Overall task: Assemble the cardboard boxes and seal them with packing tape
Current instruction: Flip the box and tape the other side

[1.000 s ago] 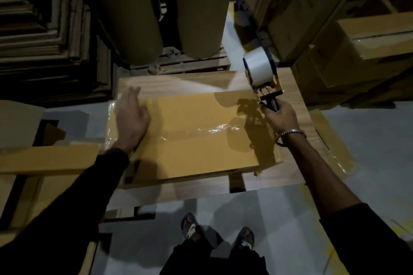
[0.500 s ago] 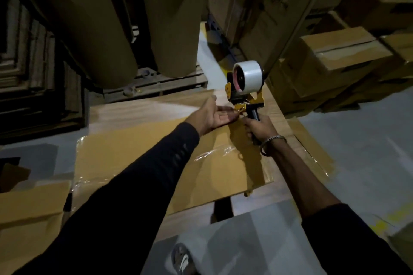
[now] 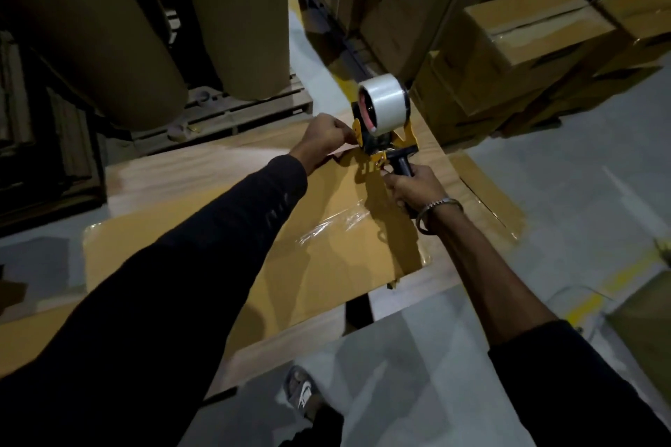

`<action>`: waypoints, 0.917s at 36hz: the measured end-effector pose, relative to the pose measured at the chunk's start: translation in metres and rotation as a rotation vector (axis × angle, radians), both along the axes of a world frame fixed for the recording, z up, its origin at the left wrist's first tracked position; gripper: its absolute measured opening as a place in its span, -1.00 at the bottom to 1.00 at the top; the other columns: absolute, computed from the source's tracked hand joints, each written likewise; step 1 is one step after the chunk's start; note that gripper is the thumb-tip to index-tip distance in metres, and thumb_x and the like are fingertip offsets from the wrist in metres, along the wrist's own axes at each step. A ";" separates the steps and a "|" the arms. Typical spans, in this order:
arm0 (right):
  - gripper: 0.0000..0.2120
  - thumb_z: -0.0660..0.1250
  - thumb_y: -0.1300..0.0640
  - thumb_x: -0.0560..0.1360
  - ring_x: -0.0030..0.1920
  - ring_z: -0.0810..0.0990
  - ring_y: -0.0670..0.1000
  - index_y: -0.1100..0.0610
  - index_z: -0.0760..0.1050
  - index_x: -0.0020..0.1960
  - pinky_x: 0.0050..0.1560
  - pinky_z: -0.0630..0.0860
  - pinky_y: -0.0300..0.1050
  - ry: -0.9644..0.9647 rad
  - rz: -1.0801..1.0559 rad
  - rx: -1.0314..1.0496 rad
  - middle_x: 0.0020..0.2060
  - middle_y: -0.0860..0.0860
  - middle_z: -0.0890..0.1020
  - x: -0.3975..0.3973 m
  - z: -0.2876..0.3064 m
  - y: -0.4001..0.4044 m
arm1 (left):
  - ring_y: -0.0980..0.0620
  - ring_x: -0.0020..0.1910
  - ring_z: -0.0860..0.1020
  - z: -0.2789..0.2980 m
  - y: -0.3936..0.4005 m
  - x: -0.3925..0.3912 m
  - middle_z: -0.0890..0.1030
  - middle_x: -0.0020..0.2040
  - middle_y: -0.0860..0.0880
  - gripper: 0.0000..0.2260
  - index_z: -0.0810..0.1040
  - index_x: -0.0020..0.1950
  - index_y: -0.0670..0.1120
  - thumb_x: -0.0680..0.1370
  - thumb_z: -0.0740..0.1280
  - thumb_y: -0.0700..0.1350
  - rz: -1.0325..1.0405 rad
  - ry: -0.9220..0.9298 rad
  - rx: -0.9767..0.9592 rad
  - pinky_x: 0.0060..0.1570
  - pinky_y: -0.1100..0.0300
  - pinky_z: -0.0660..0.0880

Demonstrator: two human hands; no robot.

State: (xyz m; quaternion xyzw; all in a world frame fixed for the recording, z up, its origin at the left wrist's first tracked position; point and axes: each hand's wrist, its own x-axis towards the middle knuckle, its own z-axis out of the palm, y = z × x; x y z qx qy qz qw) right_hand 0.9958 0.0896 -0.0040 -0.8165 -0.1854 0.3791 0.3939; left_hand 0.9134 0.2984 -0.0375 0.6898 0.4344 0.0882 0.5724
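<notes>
With the flat brown cardboard box (image 3: pixel 232 258) lying on the pale wooden tabletop (image 3: pixel 174 170), his right hand (image 3: pixel 412 183) gripped the yellow-and-black tape dispenser (image 3: pixel 383 127) while his left hand (image 3: pixel 326 136) pinched at its front, seemingly freeing the tape end for the next seam.

Pretty dim warehouse spot: grey concrete floor (image 3: pixel 566 192) with a yellow line (image 3: pixel 599 292), wooden table (image 3: pixel 174 170), huge brown paper rolls (image 3: pixel 90 29) on a pallet (image 3: pixel 247 112) behind.
</notes>
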 end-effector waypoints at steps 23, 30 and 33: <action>-0.80 0.40 -0.04 0.62 -0.31 0.49 -0.04 0.09 0.52 0.05 -0.24 0.47 -0.10 0.040 0.073 0.008 -0.27 -0.01 0.54 0.006 -0.008 -0.024 | 0.10 -0.07 0.65 -0.032 -0.033 -0.010 0.73 -0.05 0.14 -0.70 0.71 0.14 0.08 0.44 0.38 -0.09 0.024 0.115 0.576 -0.17 0.11 0.60; -0.78 0.41 -0.05 0.61 -0.31 0.48 -0.04 0.11 0.53 0.05 -0.24 0.46 -0.06 0.014 0.077 0.026 -0.29 -0.01 0.53 0.005 -0.014 -0.029 | 0.06 -0.05 0.71 -0.026 -0.032 -0.020 0.76 -0.02 0.07 -0.59 0.64 0.29 0.06 0.47 0.31 -0.16 -0.110 -0.141 0.139 0.02 -0.09 0.66; -0.74 0.43 -0.08 0.59 -0.30 0.49 -0.02 0.11 0.56 0.05 -0.21 0.47 -0.03 0.031 0.072 0.041 -0.28 0.00 0.55 0.005 -0.014 -0.031 | 0.00 0.27 0.61 -0.017 -0.019 -0.026 0.64 0.35 -0.04 -0.46 0.47 0.51 -0.05 0.53 0.43 -0.22 -0.324 -0.089 -0.081 0.26 0.00 0.55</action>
